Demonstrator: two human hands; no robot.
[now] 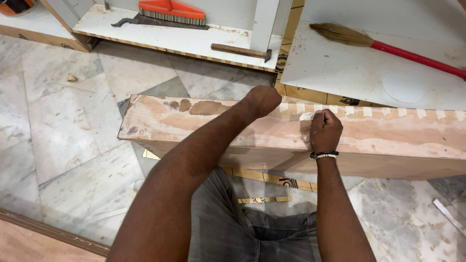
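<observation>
While over marble floor [73, 126], both hands [325, 130] on plywood panel [204, 127].

The long pinkish-tan plywood board [204, 126] carries brown patches and a white-checked far edge. Beyond it lie a red-handled straw broom [374, 43], an orange-backed striped brush [171, 11] and grey-veined marble floor [63, 126].
</observation>
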